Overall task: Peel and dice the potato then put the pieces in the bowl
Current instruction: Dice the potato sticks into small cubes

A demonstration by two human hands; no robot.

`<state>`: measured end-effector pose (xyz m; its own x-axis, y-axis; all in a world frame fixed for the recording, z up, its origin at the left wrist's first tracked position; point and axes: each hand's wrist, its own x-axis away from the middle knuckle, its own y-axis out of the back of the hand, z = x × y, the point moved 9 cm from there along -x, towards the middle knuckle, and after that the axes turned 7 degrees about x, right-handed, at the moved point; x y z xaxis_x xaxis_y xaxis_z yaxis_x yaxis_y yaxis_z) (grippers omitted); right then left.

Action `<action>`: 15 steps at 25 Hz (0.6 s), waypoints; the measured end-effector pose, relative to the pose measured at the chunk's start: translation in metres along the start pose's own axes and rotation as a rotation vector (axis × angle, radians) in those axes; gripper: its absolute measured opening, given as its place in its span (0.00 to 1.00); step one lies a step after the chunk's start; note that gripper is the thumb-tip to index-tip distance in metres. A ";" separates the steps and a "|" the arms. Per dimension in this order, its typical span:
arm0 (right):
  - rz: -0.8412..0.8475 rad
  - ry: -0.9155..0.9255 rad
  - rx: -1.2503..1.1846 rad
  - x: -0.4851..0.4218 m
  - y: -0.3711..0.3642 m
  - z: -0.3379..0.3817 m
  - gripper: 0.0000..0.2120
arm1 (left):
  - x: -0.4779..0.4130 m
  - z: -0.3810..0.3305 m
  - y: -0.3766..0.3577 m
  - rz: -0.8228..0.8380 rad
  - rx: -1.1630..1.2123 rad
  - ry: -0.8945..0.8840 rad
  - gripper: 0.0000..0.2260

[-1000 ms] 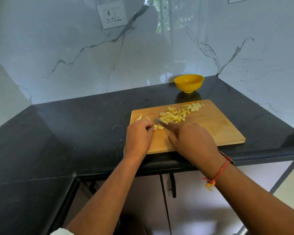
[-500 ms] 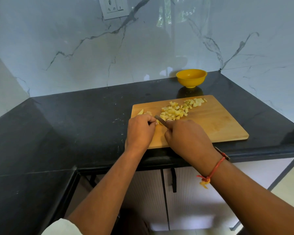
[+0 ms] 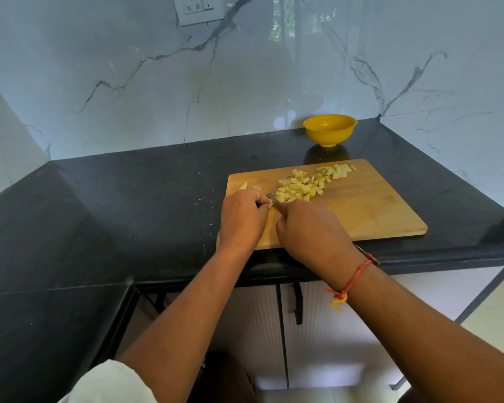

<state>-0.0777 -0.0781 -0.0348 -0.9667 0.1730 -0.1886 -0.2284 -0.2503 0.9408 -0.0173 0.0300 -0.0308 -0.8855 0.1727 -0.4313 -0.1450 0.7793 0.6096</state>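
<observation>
A wooden cutting board (image 3: 370, 210) lies on the black counter. Several pale yellow potato dice (image 3: 300, 189) are heaped on its far left half, with a second small heap (image 3: 336, 171) near the far edge. My left hand (image 3: 242, 218) curls over a potato piece at the board's left end; the piece is almost hidden, and a sliver (image 3: 243, 186) shows beyond the knuckles. My right hand (image 3: 312, 231) grips a knife (image 3: 274, 198), whose blade points toward the left hand. The yellow bowl (image 3: 330, 131) stands empty behind the board, against the wall.
The black counter (image 3: 128, 213) wraps in an L to the left. Marble wall panels rise behind, with a socket plate (image 3: 197, 8) at the top. Cabinet doors with a dark handle (image 3: 297, 303) sit below the counter edge.
The camera has tilted, so the scene sits lower and further right in view. Both hands stay close together at the board's left end, the knife blade still beside the left fingers.
</observation>
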 end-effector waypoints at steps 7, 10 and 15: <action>0.082 -0.043 0.031 -0.002 -0.006 0.000 0.15 | -0.001 0.001 -0.002 0.000 -0.008 0.004 0.04; 0.070 -0.004 0.110 0.000 -0.004 0.003 0.16 | -0.001 0.002 -0.002 0.002 -0.007 0.001 0.05; 0.016 0.060 0.173 0.010 0.004 0.006 0.14 | -0.001 0.001 -0.003 -0.007 -0.014 -0.014 0.06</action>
<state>-0.0873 -0.0718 -0.0317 -0.9764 0.1119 -0.1847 -0.1945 -0.0843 0.9773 -0.0151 0.0280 -0.0332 -0.8783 0.1754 -0.4449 -0.1577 0.7720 0.6157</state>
